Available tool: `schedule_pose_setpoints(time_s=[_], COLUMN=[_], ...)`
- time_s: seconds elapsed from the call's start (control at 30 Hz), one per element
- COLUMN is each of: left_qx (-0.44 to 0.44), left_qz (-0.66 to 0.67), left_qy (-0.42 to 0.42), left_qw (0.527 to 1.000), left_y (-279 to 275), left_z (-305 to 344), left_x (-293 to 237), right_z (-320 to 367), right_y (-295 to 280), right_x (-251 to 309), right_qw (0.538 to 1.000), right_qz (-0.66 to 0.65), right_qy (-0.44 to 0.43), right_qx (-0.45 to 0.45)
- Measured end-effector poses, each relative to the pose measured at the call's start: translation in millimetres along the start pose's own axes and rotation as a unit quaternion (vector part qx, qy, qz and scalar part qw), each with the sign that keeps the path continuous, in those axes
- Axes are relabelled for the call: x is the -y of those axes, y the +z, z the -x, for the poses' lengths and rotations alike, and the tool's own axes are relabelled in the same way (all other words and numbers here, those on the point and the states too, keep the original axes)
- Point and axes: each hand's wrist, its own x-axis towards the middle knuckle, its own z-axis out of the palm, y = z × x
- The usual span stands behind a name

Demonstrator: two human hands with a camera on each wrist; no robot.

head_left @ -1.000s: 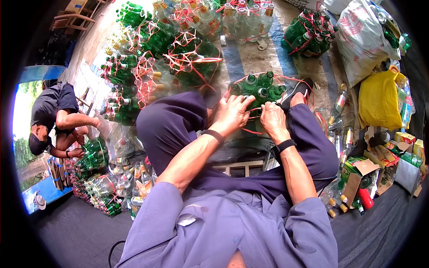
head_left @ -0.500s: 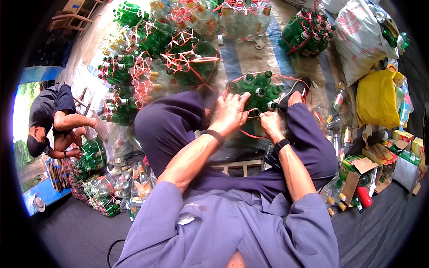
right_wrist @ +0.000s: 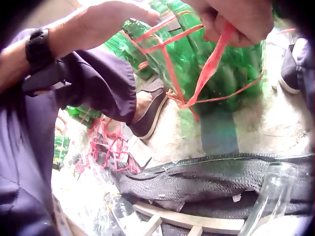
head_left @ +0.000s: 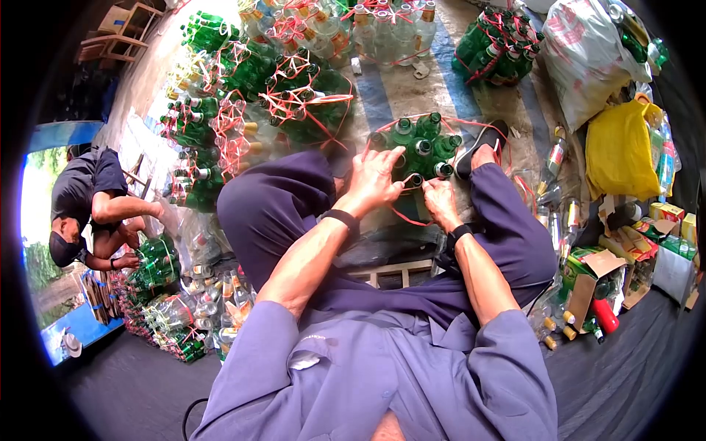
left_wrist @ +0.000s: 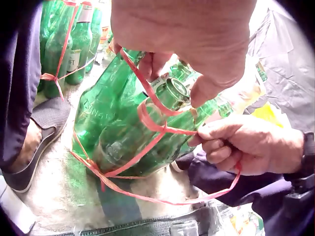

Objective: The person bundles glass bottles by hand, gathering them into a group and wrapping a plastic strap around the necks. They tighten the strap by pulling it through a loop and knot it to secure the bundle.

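A bundle of green glass bottles (head_left: 422, 147) stands between my feet, with red plastic twine (left_wrist: 135, 199) looped around its base and over the necks. My left hand (head_left: 373, 176) reaches over the near side of the bundle. In the left wrist view its thumb and a finger straddle the neck of the front green bottle (left_wrist: 177, 91), and a strand runs up under the palm. My right hand (head_left: 441, 203), just right of that bottle, pinches the twine between thumb and forefinger. A slack tail of twine hangs from its curled fingers down to the base.
Tied bundles of green bottles (head_left: 309, 95) and clear bottles (head_left: 393, 37) stand ahead and left. To the right are a white sack (head_left: 588, 66), a yellow bag (head_left: 624, 151) and opened cartons (head_left: 588, 275). Another person (head_left: 95, 191) crouches at the left beside bottles. A wooden frame (right_wrist: 192, 223) lies close in front.
My right hand has drawn back from the bottle tops toward me, pulling the twine, and the front bottle's mouth now shows. The left hand stays at the bundle. The view has shifted slightly.
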Motion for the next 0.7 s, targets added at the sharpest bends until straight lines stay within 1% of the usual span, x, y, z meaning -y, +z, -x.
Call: schedule_pose_setpoints(time_s=[0.03, 0.13, 0.2, 0.27, 0.33, 0.4, 0.47, 0.5, 0.53, 0.57, 0.6, 0.67, 0.7], left_qx=[0.006, 0.009, 0.008, -0.047, -0.053, -0.061, -0.116, -0.122, -0.122, -0.122, -0.122, -0.131, -0.137], left_qz=[0.022, 0.018, 0.034, 0.024, 0.038, 0.053, 0.028, 0.032, 0.030, 0.047, 0.065, 0.066, 0.050], left_qy=[-0.003, 0.004, 0.007, 0.011, 0.007, 0.001, -0.022, -0.041, -0.043, -0.052, -0.061, -0.054, -0.043], left_qw=[1.000, 1.000, 0.999, 0.999, 0.998, 0.997, 0.993, 0.991, 0.991, 0.990, 0.989, 0.988, 0.988], left_y=[-0.6, -4.0, -5.3, -1.3, -2.4, -4.5, -6.1, -7.0, -7.8, -9.0, -11.4, -14.8, -16.5], left_z=[-0.5, -1.6, 0.0, 1.4, 2.5, 3.9, 4.8, 5.3, 6.1, 6.7, 7.0, 8.0, 7.9], left_x=[1.6, 1.3, 0.4, 1.7, 2.4, 4.1, 6.2, 6.8, 8.7, 10.8, 10.4, 8.3, 6.5], right_z=[1.3, 5.6, -2.1, -6.9, -5.0, -1.5, 1.7, 3.2, 4.6, 2.8, 0.9, -5.4, -38.7], right_y=[-2.2, -5.9, 1.7, 3.5, 1.3, 0.4, 0.6, 2.7, 4.7, 9.8, 13.1, 17.3, 35.3], right_x=[1.6, 8.6, -8.7, -14.5, -11.5, -7.6, -2.8, -1.5, 0.0, -8.0, -13.2, -23.6, -77.8], right_qw=[1.000, 1.000, 0.999, 0.998, 0.996, 0.996, 0.996, 0.990, 0.980, 0.982, 0.982, 0.991, 0.982], right_qz=[0.007, 0.025, 0.038, 0.049, 0.052, 0.057, 0.063, 0.121, 0.179, 0.157, 0.155, 0.055, -0.173], right_qy=[-0.015, -0.004, -0.021, -0.038, -0.065, -0.064, -0.062, -0.075, -0.088, -0.104, -0.105, -0.111, 0.023], right_qx=[0.005, 0.011, 0.016, 0.022, 0.012, 0.008, 0.003, -0.004, -0.011, -0.030, -0.029, -0.040, 0.069])
